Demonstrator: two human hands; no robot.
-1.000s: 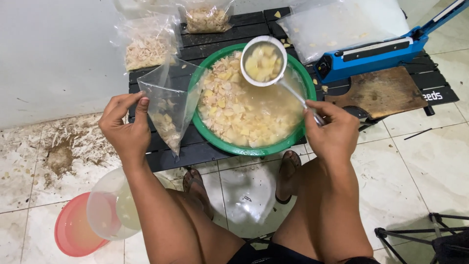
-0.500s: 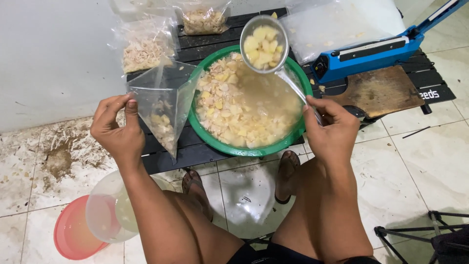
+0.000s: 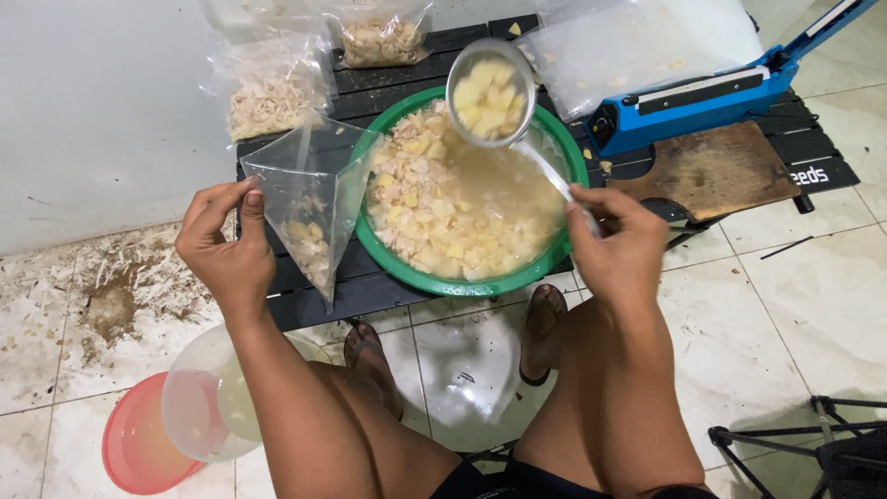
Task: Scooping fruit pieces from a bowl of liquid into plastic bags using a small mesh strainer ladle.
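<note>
My left hand (image 3: pixel 224 249) pinches the rim of a clear plastic bag (image 3: pixel 309 199), held open beside the bowl with a few pale food pieces at its bottom. My right hand (image 3: pixel 617 245) grips the handle of a metal strainer ladle (image 3: pixel 492 92), lifted over the far side of a green bowl (image 3: pixel 554 157) and loaded with yellowish chunks. The bowl holds many pale chunks in cloudy liquid and sits on a low black slatted table (image 3: pixel 370 288).
Filled clear bags (image 3: pixel 273 88) lie at the table's back left. A blue heat sealer (image 3: pixel 702 97) and a wooden board (image 3: pixel 711 171) sit on the right. A clear lidded tub (image 3: pixel 208 402) and a pink lid (image 3: pixel 139 448) rest on the tiled floor at left. My sandalled feet are under the table.
The loaded ladle has lifted out of the bowl and shifted toward its far rim. My left hand has moved left, spreading the bag's mouth wider.
</note>
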